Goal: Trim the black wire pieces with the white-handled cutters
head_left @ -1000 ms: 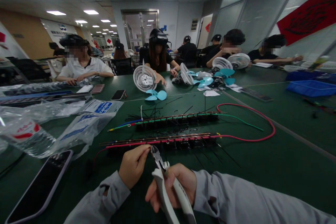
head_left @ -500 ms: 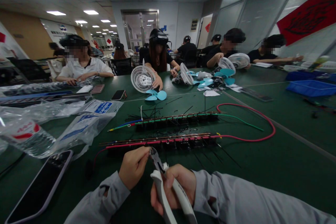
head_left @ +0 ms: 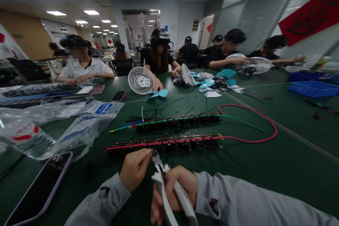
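My right hand [head_left: 180, 187] is wrapped tight around the white pliers [head_left: 159, 180]. My left hand [head_left: 135, 169] has its finger and thumb pinched together, right by the pliers' tips; I can't tell what's in the pinch. The black bar [head_left: 185, 144] with the red wire [head_left: 137, 145] lies just past them, at twelve o'clock. A phone [head_left: 42, 187] lies at nine o'clock.

Right hand [head_left: 183, 178]: wrapped around the pliers [head_left: 161, 183]
Left hand [head_left: 134, 169]: pinched at the pliers' tip
Red wire [head_left: 127, 146]: beyond the pliers
Phone [head_left: 39, 190]: left of the pliers
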`<state>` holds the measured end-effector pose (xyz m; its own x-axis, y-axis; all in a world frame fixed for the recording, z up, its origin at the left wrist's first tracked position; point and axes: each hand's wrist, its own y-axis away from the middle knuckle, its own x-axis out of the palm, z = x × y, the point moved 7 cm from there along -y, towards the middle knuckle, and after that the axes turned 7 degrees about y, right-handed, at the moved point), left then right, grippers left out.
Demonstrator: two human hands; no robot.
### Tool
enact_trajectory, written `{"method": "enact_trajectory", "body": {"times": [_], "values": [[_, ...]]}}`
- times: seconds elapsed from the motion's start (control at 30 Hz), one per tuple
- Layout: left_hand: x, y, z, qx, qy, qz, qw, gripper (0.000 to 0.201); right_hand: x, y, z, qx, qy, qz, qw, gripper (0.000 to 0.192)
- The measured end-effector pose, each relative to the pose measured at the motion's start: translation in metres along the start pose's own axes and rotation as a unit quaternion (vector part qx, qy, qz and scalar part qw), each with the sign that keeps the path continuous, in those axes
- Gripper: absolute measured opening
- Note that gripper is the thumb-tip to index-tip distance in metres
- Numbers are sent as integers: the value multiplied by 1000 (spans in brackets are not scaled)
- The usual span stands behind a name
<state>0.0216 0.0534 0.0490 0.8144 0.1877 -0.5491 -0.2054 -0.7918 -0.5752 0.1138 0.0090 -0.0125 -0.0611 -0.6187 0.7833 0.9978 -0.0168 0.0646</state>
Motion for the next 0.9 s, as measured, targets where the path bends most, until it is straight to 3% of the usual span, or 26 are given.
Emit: {"method": "enact_trajectory", "body": {"times": [0.23,0.6,0.9], "values": [[0,-1,-1,-4,5,4,1000,24,3,1,-2,34,-2,16,999,40],[1,0,0,-5,10,6,1000,23,9,5,4,25,-13,5,1000,26],[1,-1,2,-18,9,9,1000,23,9,5,5,19,-8,-7,1000,30]]}}
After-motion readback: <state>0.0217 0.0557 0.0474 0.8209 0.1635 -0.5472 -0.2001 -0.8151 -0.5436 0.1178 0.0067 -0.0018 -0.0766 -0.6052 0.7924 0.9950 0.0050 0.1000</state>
